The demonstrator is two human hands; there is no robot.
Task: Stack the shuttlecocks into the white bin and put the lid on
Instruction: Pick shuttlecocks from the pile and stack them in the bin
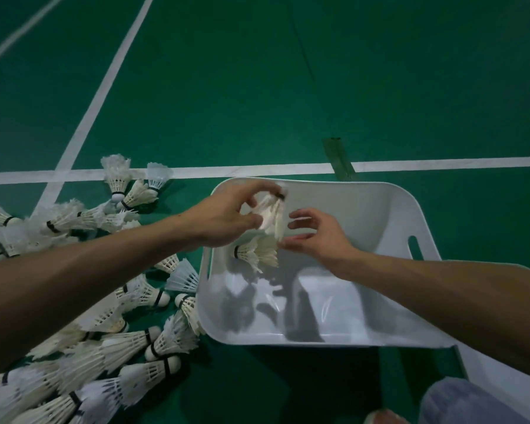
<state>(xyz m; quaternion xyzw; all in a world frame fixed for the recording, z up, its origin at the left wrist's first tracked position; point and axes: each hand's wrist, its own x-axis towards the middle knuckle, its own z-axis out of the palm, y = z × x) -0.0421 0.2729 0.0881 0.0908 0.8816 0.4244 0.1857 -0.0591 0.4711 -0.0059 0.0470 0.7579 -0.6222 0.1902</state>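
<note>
The white bin [389, 215] sits on the green court floor, slightly right of centre. My left hand [227, 218] hovers over the bin's far left corner, fingers closed on a white feather shuttlecock [271, 214] whose cork points away from me. My right hand [315, 237] is beside it, fingers spread, fingertips close to the feathers of that shuttlecock and of a second shuttlecock [257, 254] just below it, inside the bin. Whether that second one rests on the bin wall or hangs in the air I cannot tell. A white lid edge [499, 365] shows under my right forearm.
Several loose shuttlecocks [110, 347] lie in a heap on the floor to the left of the bin, some touching its left wall. White court lines [441, 163] cross the green floor behind the bin. My knee [471, 402] shows at the lower right.
</note>
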